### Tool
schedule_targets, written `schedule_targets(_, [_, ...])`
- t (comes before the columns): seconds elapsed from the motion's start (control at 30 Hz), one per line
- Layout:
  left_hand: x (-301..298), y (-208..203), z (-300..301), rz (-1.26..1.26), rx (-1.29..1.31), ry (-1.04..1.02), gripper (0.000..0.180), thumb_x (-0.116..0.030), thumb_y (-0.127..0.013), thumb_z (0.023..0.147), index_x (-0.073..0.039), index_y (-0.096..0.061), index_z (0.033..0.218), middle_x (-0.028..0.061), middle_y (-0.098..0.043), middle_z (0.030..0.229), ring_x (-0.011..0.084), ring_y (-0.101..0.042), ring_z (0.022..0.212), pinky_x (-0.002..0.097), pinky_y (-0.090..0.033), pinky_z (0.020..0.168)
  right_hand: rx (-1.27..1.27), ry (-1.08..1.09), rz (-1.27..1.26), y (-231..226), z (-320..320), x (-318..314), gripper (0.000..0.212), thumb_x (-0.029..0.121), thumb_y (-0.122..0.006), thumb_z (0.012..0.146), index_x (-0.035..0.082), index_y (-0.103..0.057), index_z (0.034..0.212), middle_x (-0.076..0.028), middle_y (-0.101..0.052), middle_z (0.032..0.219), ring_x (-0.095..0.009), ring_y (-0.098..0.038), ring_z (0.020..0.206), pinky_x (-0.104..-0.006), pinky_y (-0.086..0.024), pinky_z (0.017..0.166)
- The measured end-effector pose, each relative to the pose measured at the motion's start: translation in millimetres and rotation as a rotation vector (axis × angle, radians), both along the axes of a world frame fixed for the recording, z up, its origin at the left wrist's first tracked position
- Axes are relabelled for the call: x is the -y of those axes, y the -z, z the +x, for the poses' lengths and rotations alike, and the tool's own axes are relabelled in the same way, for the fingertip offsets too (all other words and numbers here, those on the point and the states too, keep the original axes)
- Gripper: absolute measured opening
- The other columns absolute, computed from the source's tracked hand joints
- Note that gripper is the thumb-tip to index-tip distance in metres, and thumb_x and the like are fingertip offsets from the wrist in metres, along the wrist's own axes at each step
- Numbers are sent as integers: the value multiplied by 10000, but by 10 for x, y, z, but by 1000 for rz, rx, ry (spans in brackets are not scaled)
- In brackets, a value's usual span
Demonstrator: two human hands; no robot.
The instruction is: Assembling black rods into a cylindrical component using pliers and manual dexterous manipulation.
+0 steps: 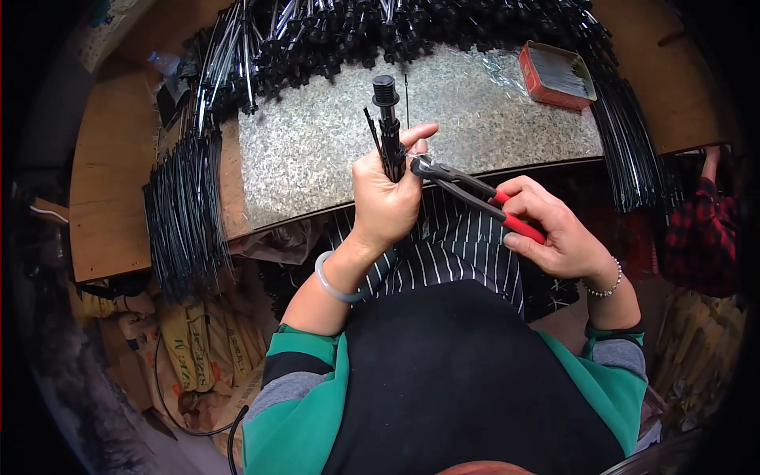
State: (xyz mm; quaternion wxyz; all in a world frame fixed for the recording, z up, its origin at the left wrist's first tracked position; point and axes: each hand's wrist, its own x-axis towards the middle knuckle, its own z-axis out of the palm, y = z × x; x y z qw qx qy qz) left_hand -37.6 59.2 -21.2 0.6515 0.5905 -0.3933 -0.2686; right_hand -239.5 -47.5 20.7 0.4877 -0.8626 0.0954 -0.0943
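Observation:
My left hand (pixel 388 194) is closed around a folded black umbrella frame (pixel 385 95), held upright with its ridged black end on top. Thin black ribs stick up beside the shaft. In my right hand (pixel 550 229) are pliers (pixel 467 188) with red-covered handles, gripped from the right. Their dark jaws meet the frame next to my left thumb, where a thin bright wire shows. Exactly what the jaws bite on is too small to tell. Both hands are over the front edge of the speckled stone-like board (pixel 309 158).
Many umbrella frames (pixel 332 36) lie piled along the back of the board. Their black ribs hang down at the left (pixel 186 214) and right (pixel 633 150). A red box (pixel 558 75) of thin metal pieces stands at the back right. Another person's checked sleeve (pixel 704 237) shows at far right.

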Motion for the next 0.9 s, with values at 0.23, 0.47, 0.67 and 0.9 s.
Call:
schedule_targets(0.23, [-22, 13, 5, -20, -4, 9, 246, -130, -528, 922, 47, -606, 1074, -76, -436, 518, -7, -367, 416, 169, -258, 381, 11, 47, -90, -51, -23, -58, 231, 103, -670, 771, 15, -528, 930, -154, -520, 1026, -262, -563, 872, -323, -459, 760])
schedule_targets(0.47, [-42, 1, -1, -8, -53, 28, 249, -128, -530, 922, 51, -603, 1078, -81, -441, 534, -12, -354, 424, 166, -246, 389, -122, 61, -149, -153, -43, -77, 256, 97, -678, 760, 0, -519, 935, -163, -533, 972, -263, -579, 850, -331, -468, 706])
schedule_targets(0.67, [-101, -53, -15, -102, 10, 79, 281, -122, -553, 902, 62, -584, 1112, -66, -449, 607, 1, -367, 493, 170, -258, 438, -383, -431, 1220, 81, -51, -119, 290, 74, -662, 782, -7, -478, 991, -99, -552, 639, -205, -614, 584, -286, -467, 501])
schedule_targets(0.9, [-123, -130, -36, -17, -39, 39, 320, -123, -558, 892, 70, -559, 1148, -62, -424, 639, 12, -356, 530, 174, -245, 470, -188, 81, 447, -51, -38, -273, 399, 24, -628, 791, 10, -405, 1122, -38, -549, 620, -123, -551, 438, -239, -445, 411])
